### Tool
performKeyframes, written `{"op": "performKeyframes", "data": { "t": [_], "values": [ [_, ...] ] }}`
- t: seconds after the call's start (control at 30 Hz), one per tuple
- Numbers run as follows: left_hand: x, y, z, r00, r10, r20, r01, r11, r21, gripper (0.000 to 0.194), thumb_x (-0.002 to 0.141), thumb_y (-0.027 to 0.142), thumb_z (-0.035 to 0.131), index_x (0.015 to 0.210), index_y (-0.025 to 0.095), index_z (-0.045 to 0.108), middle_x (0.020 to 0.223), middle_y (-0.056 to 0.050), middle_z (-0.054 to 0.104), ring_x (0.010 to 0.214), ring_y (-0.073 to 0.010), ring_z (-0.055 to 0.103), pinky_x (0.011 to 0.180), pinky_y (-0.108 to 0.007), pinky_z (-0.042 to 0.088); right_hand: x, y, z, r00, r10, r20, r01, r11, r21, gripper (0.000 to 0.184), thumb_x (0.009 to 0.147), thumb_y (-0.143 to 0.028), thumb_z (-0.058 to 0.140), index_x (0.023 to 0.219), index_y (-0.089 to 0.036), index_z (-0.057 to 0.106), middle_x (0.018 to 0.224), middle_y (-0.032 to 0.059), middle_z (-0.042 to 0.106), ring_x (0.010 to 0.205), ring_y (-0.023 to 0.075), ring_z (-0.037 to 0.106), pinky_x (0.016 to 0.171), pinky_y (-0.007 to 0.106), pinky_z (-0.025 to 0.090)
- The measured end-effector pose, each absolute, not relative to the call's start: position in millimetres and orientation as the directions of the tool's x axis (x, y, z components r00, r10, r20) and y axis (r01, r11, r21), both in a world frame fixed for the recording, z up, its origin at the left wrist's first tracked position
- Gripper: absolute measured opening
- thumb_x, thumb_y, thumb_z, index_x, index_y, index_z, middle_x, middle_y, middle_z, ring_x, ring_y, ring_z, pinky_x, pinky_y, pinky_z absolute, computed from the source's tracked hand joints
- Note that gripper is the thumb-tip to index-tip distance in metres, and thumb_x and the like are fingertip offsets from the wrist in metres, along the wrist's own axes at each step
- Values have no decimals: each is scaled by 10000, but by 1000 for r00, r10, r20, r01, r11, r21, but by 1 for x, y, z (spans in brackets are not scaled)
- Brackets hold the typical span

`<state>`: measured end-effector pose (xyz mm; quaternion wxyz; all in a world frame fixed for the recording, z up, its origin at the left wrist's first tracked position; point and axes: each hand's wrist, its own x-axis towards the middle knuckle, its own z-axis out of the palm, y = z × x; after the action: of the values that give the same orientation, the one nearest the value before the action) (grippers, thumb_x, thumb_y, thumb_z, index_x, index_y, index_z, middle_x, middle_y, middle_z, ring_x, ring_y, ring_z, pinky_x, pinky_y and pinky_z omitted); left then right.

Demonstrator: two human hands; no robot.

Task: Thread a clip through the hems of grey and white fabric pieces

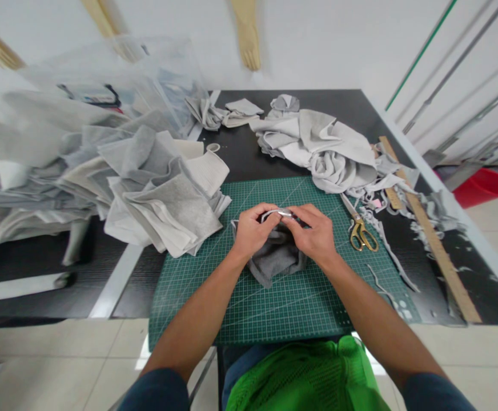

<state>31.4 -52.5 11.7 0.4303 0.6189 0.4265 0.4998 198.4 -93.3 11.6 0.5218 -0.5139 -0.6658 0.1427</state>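
Note:
Dark grey fabric (277, 257) hangs bunched below both hands, over the green cutting mat (249, 319). My left hand (255, 228) is closed on its upper edge, with thumb and fingers pinching a pale strip there. Close beside it, my right hand (313, 231) is closed around a small silver metal tool (285, 212) with a dark part. The tool's tip lies at the fabric edge near my left fingertips. Its exact kind is mostly hidden by the fingers. Gold-handled scissors (362, 234) lie on the mat to the right.
A large heap of grey fabric pieces (180, 205) covers the left side. More crumpled fabric (334, 148) lies at the back right. A wooden ruler (441, 257) and fabric scraps (386, 245) lie along the right. A clear plastic bin (167, 74) stands behind. A red bucket (484, 185) is on the floor.

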Motion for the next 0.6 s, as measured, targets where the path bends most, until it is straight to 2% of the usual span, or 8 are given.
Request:
{"op": "performKeyframes", "data": {
  "t": [0.6],
  "values": [
    [31, -53, 14, 165, 954, 251, 100, -270, 958, 115, 828, 296, 735, 841, 187, 768, 794, -10, 736, 726, -149, 633, 723, -274, 505, 198, -92, 12, 75, 858, 508, 476, 417, -774, 182, 956, -377, 653, 994, -251, 778, 928, 36, 748, 851, 203, 686, 814, 344, 548]
  ]
}}
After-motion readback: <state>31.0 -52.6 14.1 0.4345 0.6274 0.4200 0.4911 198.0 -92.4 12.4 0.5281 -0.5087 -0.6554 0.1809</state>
